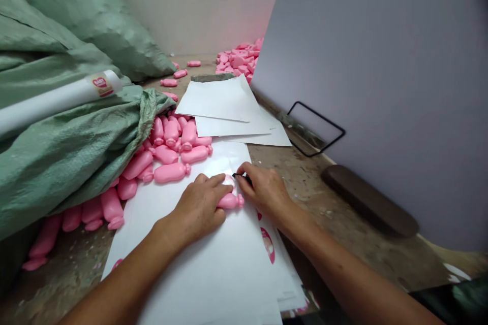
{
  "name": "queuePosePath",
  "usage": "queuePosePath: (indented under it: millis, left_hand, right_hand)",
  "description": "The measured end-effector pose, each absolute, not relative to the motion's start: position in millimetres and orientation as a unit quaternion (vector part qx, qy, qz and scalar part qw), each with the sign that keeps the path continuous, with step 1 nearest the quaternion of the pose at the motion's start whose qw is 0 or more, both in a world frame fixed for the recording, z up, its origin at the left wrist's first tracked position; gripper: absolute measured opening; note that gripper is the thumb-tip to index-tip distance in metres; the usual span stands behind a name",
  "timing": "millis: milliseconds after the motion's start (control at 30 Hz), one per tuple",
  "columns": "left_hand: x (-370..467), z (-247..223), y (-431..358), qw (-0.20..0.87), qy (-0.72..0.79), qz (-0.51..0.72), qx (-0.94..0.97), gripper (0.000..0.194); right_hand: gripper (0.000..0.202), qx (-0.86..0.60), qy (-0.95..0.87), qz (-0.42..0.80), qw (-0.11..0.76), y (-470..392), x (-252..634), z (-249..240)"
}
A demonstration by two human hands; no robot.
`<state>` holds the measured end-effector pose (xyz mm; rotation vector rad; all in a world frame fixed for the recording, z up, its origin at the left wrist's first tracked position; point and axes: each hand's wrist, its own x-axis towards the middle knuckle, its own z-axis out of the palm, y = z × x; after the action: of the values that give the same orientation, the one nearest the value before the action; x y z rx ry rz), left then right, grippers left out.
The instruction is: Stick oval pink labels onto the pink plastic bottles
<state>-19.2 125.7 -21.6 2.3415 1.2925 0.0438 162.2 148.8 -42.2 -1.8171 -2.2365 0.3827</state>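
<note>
My left hand (200,200) presses on a pink bottle-shaped plastic piece (232,201), its fingers closed over it on white paper sheets (202,269). Just beyond that piece, by the left fingertips, shows a small round white-and-pink patch (229,181), perhaps a sticker. Thumb and fingers of my right hand (265,188) pinch a small dark tool (244,177) whose tip points at the patch. The hand hides most of this tool, so its kind is unclear. Several more pink pieces (171,172) lie left of the paper.
A green woven sack (76,162) spills the pink pieces, with a white roll (57,96) lying on it. White sheets (217,99) overlap ahead. Behind them is a pink heap (238,58). A grey panel (362,86) with a black wire loop (324,122) stands at right.
</note>
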Motion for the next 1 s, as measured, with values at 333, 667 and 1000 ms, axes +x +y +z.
queuePosePath:
  millis: [333,667,1000]
  left_hand:
    - [-20,-24,126,0.223,0.46,0.016,0.859,0.058]
    - [-20,-21,125,0.208,0.468,0.02,0.859,0.057]
    - [-22,-27,124,0.219,0.47,0.046,0.854,0.06]
  right_hand:
    - [0.019,-0.644,-0.746,0.139,0.096,151,157,-36]
    - [0.022,-0.632,-0.757,0.148,0.077,154,159,-31]
    - [0.021,-0.599,-0.781,0.137,0.11,158,163,-36]
